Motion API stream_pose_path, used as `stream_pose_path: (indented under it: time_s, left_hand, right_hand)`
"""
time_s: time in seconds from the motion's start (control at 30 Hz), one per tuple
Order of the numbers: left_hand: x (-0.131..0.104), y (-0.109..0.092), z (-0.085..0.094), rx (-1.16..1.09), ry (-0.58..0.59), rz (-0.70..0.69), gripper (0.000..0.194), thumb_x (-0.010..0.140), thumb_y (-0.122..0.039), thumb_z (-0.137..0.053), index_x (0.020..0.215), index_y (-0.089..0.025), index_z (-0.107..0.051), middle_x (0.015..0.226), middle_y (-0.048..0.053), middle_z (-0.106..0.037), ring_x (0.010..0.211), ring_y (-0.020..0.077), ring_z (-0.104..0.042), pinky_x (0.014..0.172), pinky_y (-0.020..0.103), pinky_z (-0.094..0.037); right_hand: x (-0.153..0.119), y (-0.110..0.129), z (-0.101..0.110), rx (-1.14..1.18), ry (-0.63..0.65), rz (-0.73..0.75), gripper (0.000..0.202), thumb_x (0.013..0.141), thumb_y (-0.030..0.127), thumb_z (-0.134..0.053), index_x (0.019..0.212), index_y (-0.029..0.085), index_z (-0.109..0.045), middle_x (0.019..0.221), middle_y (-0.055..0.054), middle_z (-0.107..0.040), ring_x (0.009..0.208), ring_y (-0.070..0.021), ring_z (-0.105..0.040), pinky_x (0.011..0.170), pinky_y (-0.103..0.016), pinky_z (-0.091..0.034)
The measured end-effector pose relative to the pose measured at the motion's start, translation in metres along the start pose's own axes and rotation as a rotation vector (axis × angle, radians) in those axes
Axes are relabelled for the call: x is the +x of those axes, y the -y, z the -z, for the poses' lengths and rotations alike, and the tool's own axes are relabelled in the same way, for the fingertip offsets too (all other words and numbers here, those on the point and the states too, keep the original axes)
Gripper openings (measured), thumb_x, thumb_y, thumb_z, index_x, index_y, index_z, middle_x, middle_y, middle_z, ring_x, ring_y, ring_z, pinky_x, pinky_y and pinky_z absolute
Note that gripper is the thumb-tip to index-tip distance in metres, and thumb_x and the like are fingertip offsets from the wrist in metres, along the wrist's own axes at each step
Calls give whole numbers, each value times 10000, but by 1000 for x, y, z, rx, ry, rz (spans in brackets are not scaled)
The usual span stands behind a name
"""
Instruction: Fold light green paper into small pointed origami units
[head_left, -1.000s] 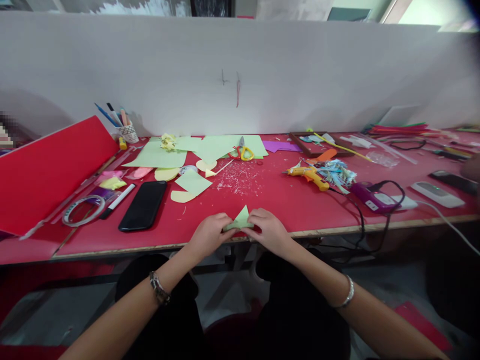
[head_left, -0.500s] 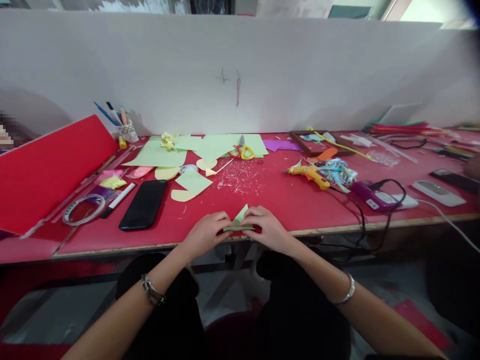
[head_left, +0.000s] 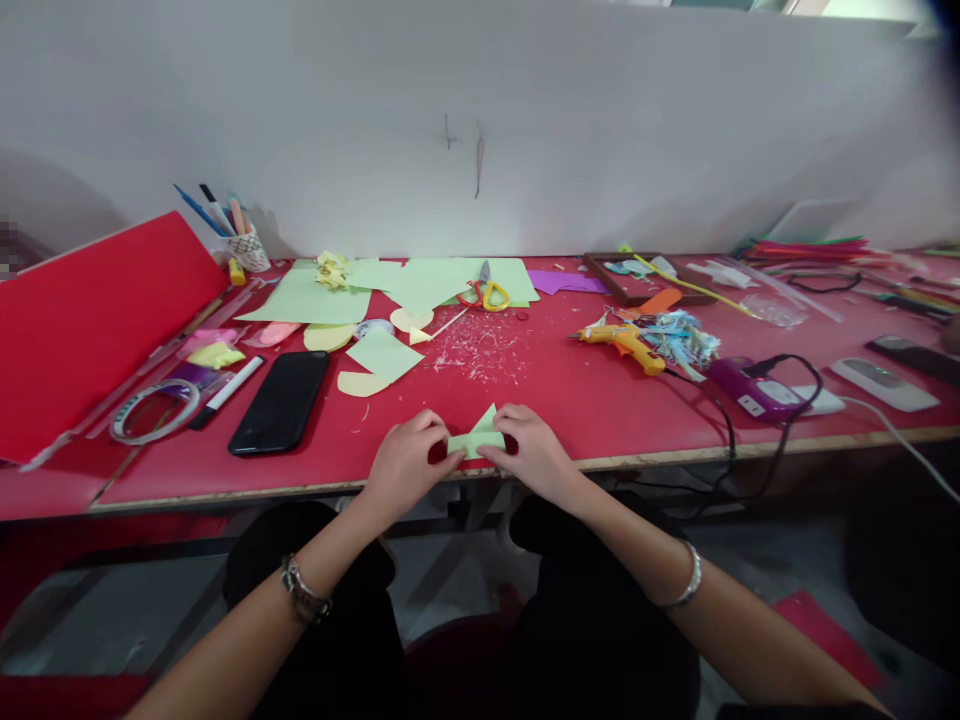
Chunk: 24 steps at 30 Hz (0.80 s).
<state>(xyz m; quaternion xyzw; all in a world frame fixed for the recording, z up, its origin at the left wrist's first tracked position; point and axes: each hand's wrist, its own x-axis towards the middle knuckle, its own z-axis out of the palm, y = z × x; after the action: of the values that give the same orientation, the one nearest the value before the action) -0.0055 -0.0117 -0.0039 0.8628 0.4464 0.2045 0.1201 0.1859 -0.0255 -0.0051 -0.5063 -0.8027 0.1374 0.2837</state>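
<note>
A small piece of pale green paper (head_left: 480, 440), folded along its near side with a pointed corner sticking up behind, is at the front edge of the red table. My left hand (head_left: 409, 460) pinches its left end between thumb and fingers. On the right end, my right hand (head_left: 534, 452) grips the paper the same way, thumb on the near face. Beyond the hands lie a cut pale green paper piece (head_left: 384, 358) and white scraps (head_left: 480, 350) scattered on the red surface.
Left are a black phone (head_left: 281, 402), a marker (head_left: 226, 393), a tape roll (head_left: 155, 411) and a red board (head_left: 97, 320). Scissors (head_left: 485, 290) rest on green sheets (head_left: 307, 298) at the back. Right are a yellow glue gun (head_left: 621, 345) and a purple power socket (head_left: 756, 390) with cables.
The near folded strip of the paper has turned so that its broad face shows, where before only a thin edge was seen. Both hands keep hold; the view has tipped slightly down.
</note>
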Motion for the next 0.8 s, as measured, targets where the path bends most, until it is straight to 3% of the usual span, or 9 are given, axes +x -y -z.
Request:
stream_pose_path:
  time_s: [0.07,0.13,0.27,0.37,0.47,0.6,0.8]
  left_hand:
    - [-1,1,1,-17,-21,0,156,791,-297,-535,869,-166,-566,902,40,-549,788,157,-539,646,267,-425]
    - [-3,3,2,-10,-54,-60,238,786,-217,-520,1020,-178,-538,1024,66,-539,916,178,-533,719,288,-442]
    - [-11,10,5,144,-32,-382,272,809,-121,-447,1038,-220,-557,1059,41,-584,956,181,-536,803,332,-423]
    - [-19,11,6,247,-23,-516,269,836,-159,-428,1075,-198,-547,1028,35,-624,911,172,-560,793,323,-423]
    - [-25,7,5,308,-31,-501,311,825,-218,-453,1124,-177,-527,1071,52,-616,949,195,-553,792,326,-426]
    - [-26,3,1,292,-65,-411,370,791,-305,-494,1129,-157,-526,1082,69,-609,965,212,-548,797,334,-429]
    - [-27,5,5,264,-45,-424,391,787,-323,-498,1144,-166,-520,1099,49,-616,977,201,-552,794,329,-429]
  right_hand:
    - [1,1,0,-13,16,7,199,750,270,-619,607,151,-547,736,-27,-537,708,-143,-484,653,-261,-397]
    - [2,0,0,-26,26,14,180,751,264,-619,625,150,-559,737,-25,-532,701,-140,-477,647,-258,-391]
    - [5,-4,-2,-53,49,23,170,749,276,-622,651,147,-570,754,-30,-540,721,-149,-484,658,-266,-394]
    - [2,-3,-3,-87,29,28,142,748,284,-623,750,147,-586,790,-40,-556,743,-161,-498,669,-278,-411]
    - [-7,0,-4,-223,-65,133,172,795,253,-562,943,169,-592,909,-71,-567,839,-188,-504,745,-320,-422]
    - [-21,2,-6,-402,-147,332,188,844,203,-476,924,233,-644,977,-71,-579,911,-195,-500,900,-393,-367]
    - [-24,-3,-1,-361,-80,277,249,841,251,-481,1032,291,-636,1129,-71,-539,1030,-221,-472,876,-394,-409]
